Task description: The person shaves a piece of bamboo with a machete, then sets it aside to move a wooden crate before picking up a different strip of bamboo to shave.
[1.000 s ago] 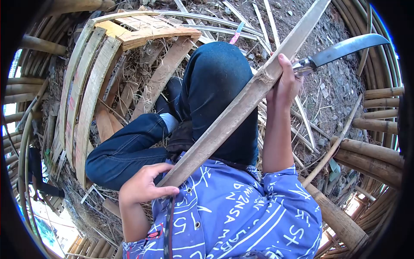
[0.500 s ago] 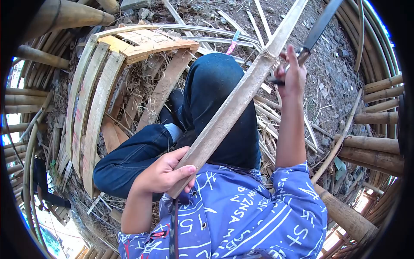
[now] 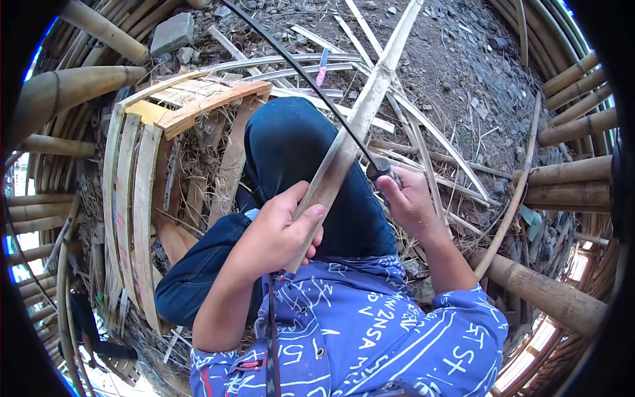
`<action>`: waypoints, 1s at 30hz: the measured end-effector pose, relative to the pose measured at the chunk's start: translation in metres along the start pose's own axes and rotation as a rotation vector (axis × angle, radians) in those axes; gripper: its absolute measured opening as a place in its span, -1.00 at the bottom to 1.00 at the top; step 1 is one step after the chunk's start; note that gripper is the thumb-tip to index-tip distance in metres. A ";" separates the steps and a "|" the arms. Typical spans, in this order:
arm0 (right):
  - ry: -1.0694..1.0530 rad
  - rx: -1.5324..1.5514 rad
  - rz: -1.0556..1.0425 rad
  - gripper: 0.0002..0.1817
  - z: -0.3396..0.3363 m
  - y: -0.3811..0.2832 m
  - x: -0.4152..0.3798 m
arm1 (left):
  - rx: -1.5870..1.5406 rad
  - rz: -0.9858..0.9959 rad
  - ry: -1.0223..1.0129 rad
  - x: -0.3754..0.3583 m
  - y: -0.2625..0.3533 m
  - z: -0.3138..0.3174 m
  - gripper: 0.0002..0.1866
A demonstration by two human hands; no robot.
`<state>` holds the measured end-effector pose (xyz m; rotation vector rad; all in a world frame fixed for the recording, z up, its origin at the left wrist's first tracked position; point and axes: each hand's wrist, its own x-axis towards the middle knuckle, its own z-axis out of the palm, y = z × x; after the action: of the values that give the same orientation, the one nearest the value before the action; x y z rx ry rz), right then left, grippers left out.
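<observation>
A long split bamboo strip [image 3: 360,119] slants up and right across my raised knee. My left hand [image 3: 283,228] is wrapped round its lower end, near my shirt. In my right hand [image 3: 411,198] is the dark handle of a long blade [image 3: 311,83], seen nearly edge-on as a thin black line. The blade points up and left and passes across the strip. Whether its edge touches the strip, I cannot tell.
A slatted wooden crate [image 3: 142,198] with fibres inside stands at the left. Thin strips [image 3: 450,149] and a pink-handled knife [image 3: 322,68] lie on the ground ahead. Bamboo poles [image 3: 542,291] line the right, and a grey block [image 3: 173,33] is at the upper left.
My right hand has come down and left, and the blade has swung from pointing up-right to up-left across the strip. My left hand and the strip's lower end have moved slightly up and right.
</observation>
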<state>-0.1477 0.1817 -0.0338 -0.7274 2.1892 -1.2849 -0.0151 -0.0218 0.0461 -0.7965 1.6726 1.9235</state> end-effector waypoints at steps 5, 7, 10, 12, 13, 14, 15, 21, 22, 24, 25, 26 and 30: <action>-0.024 0.030 0.069 -0.34 0.010 0.023 0.005 | 0.104 0.024 0.008 0.009 0.005 0.002 -0.82; -0.033 0.056 0.071 -0.33 0.014 0.036 0.006 | 0.179 0.023 0.025 0.009 0.008 0.003 -0.81; -0.004 -0.005 0.006 -0.35 0.020 0.044 0.014 | 0.226 0.024 0.052 0.010 0.010 0.004 -0.81; -0.018 0.000 0.031 -0.36 0.021 0.049 0.018 | 0.231 0.016 0.057 0.010 0.010 0.005 -0.82; -0.001 -0.015 0.001 -0.37 0.023 0.051 0.018 | 0.241 0.018 0.065 0.010 0.010 0.005 -0.82; 0.016 -0.033 -0.031 -0.37 0.023 0.053 0.020 | 0.249 0.024 0.072 0.009 0.011 0.005 -0.82; 0.000 -0.051 -0.022 -0.38 0.022 0.054 0.021 | 0.245 0.018 0.070 0.009 0.011 0.004 -0.82; 0.041 -0.082 -0.056 -0.41 0.012 0.071 0.033 | 0.254 0.023 0.083 0.005 0.009 0.006 -0.83; 0.058 -0.098 0.011 -0.41 0.009 0.072 0.034 | 0.239 0.012 0.074 0.004 0.009 0.005 -0.84; 0.084 -0.076 -0.066 -0.39 0.012 0.076 0.039 | 0.221 0.007 0.069 0.005 0.011 0.003 -0.84; 0.079 -0.101 -0.054 -0.38 0.013 0.081 0.038 | 0.217 0.004 0.070 0.004 0.010 0.005 -0.85; 0.081 -0.129 -0.056 -0.38 0.011 0.084 0.040 | 0.218 0.014 0.075 0.004 0.010 0.005 -0.85; 0.164 -0.235 -0.050 -0.32 -0.002 0.077 0.049 | 0.222 0.016 0.069 0.001 0.007 0.003 -0.85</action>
<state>-0.1996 0.1825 -0.1090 -0.7947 2.4995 -1.1593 -0.0214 -0.0199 0.0509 -0.7717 1.8988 1.6998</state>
